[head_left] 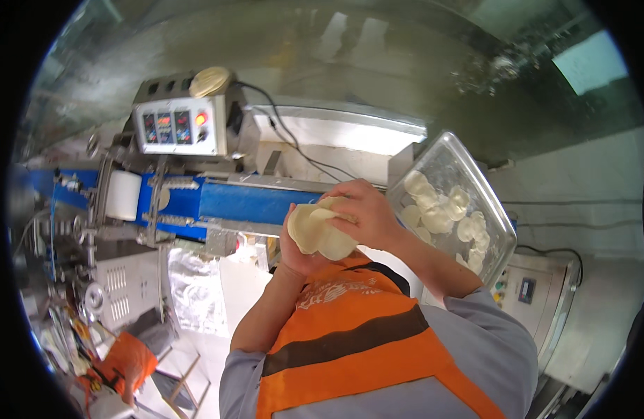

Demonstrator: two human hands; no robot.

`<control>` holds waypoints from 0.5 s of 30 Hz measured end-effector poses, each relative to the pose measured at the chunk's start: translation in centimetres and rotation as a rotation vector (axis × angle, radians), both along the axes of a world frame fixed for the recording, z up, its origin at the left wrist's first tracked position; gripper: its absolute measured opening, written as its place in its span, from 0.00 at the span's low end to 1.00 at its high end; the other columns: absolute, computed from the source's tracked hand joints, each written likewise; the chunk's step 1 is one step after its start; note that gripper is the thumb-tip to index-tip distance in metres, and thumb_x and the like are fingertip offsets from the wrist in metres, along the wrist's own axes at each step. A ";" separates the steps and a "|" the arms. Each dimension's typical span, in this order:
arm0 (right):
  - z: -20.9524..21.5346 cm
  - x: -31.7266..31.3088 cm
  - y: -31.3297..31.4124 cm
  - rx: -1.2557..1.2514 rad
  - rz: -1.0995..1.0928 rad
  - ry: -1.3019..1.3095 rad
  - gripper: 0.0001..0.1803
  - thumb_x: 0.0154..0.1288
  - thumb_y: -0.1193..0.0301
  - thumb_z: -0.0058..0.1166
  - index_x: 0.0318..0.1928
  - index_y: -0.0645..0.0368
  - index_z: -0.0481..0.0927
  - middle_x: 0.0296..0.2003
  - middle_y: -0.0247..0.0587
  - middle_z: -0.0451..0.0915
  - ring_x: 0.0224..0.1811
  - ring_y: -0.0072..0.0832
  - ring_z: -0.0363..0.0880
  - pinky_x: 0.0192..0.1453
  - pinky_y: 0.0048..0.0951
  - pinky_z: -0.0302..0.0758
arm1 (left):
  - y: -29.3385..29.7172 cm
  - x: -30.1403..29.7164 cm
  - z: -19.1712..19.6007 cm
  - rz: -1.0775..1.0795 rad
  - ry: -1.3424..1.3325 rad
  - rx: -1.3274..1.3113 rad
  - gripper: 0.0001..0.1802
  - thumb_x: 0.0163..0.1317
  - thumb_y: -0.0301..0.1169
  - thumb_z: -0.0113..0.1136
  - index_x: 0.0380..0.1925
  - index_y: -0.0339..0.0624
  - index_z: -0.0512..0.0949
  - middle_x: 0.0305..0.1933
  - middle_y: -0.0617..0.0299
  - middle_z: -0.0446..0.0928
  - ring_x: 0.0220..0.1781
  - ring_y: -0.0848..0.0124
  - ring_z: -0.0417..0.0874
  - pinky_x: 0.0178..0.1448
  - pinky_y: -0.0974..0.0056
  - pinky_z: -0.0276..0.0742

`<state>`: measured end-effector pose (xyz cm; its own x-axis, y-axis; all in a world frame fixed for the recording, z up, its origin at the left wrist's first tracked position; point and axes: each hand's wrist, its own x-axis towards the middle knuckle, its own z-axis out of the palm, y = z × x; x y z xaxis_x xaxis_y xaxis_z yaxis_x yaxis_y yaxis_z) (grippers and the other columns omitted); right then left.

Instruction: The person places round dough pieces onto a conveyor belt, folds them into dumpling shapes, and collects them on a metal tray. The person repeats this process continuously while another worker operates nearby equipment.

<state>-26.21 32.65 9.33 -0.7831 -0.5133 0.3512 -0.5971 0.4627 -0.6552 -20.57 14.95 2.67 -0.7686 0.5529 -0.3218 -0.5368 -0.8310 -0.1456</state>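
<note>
The stack of dough rounds (pixel 320 230) sat between your two hands in the head view, raised in front of the blue machine (pixel 245 201). Your left hand (pixel 299 257) cupped it from beneath, fingers curled loosely round its lower edge. Your right hand (pixel 364 209) curved over the top, fingers half closed on the uppermost round. To your right, a clear tray (pixel 500 223) held more pale rounds (pixel 440 209) across its middle. A grey control box (pixel 178 126) with coloured displays stood above the machine's left end.

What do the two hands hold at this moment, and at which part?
Both hands hold a stack of round dough wrappers: the left hand supports it from underneath, and the right hand closes its grip over the top edge.
</note>
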 end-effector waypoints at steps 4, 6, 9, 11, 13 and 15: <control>0.0 1.1 -4.4 -0.156 0.452 -0.351 0.13 0.53 0.71 0.72 0.39 0.57 0.85 0.42 0.37 0.85 0.46 0.39 0.81 0.51 0.35 0.78 | -4.6 2.8 -1.3 0.288 0.003 -0.115 0.41 0.72 0.64 0.36 0.70 0.45 0.65 0.71 0.53 0.68 0.73 0.52 0.67 0.76 0.46 0.63; -0.3 1.0 -6.2 -0.052 0.457 -0.566 0.13 0.58 0.69 0.71 0.42 0.58 0.85 0.40 0.40 0.86 0.41 0.34 0.83 0.46 0.31 0.78 | -7.0 4.6 -1.1 0.390 0.016 -0.117 0.38 0.74 0.60 0.35 0.72 0.45 0.62 0.72 0.56 0.67 0.74 0.54 0.66 0.77 0.49 0.61; -1.7 -0.3 -9.7 0.030 0.369 -0.778 0.13 0.62 0.68 0.69 0.44 0.60 0.84 0.39 0.41 0.86 0.38 0.27 0.84 0.42 0.27 0.78 | -9.8 7.9 -1.4 0.535 -0.021 -0.233 0.39 0.74 0.59 0.32 0.74 0.44 0.60 0.75 0.54 0.64 0.77 0.53 0.63 0.78 0.47 0.58; -5.5 -1.5 -12.4 0.023 0.290 -0.865 0.14 0.64 0.67 0.67 0.45 0.62 0.84 0.39 0.40 0.86 0.37 0.23 0.83 0.41 0.26 0.78 | -11.4 10.1 -0.9 0.596 -0.077 -0.259 0.39 0.74 0.58 0.32 0.74 0.44 0.60 0.75 0.54 0.63 0.77 0.53 0.62 0.78 0.45 0.57; -7.2 -2.4 -15.9 0.104 0.315 -0.777 0.15 0.64 0.64 0.66 0.46 0.62 0.84 0.36 0.42 0.86 0.35 0.26 0.83 0.40 0.28 0.77 | -12.7 12.2 -1.0 0.658 -0.115 -0.271 0.39 0.72 0.58 0.35 0.74 0.44 0.61 0.75 0.54 0.63 0.77 0.52 0.63 0.78 0.43 0.55; -11.3 -3.2 -19.0 -0.052 0.342 -0.919 0.17 0.65 0.61 0.64 0.45 0.63 0.84 0.33 0.40 0.85 0.33 0.21 0.81 0.39 0.29 0.78 | -13.5 13.6 -1.0 0.682 -0.114 -0.281 0.39 0.71 0.59 0.38 0.74 0.45 0.61 0.74 0.54 0.64 0.76 0.52 0.64 0.78 0.42 0.56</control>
